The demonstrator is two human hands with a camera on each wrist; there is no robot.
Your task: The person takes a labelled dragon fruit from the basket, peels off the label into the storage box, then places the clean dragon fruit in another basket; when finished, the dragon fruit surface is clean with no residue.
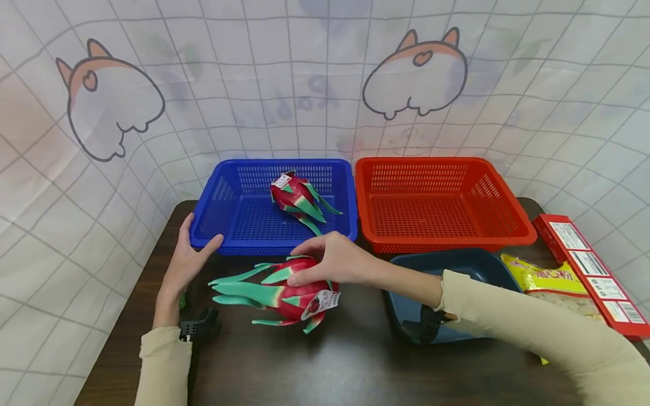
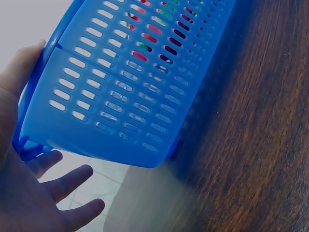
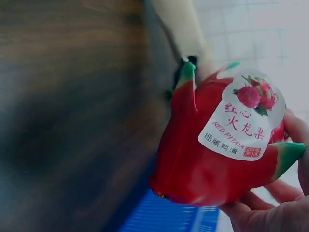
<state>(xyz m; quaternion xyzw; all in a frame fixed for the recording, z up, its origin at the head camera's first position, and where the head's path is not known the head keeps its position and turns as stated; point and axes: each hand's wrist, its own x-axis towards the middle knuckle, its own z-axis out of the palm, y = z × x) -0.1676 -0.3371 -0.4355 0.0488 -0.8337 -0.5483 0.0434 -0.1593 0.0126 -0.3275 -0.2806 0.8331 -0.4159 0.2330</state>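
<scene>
With thumb and fingers, my right hand [image 1: 327,262] grips a red dragon fruit [image 1: 297,293] over the table, in front of the blue basket [image 1: 284,248]. Its long green leaf tips point left, and a white sticker with a fruit picture faces the right wrist camera on its red skin [image 3: 193,169]. My left hand [image 1: 188,256] rests at the basket's front left corner, thumb along the rim. In the left wrist view the other fingers [image 2: 72,183] stretch out straight and spread beside the basket wall [image 2: 120,96]. Inside the basket lies another dragon fruit [image 1: 294,194].
A red basket [image 1: 449,242] stands right of the blue one. In front of it is a dark blue bin [image 1: 406,262], partly covered by my right forearm. A yellow food bag [image 1: 548,279] and a red box [image 1: 594,270] lie at the right. A patterned curtain [image 1: 274,79] hangs behind.
</scene>
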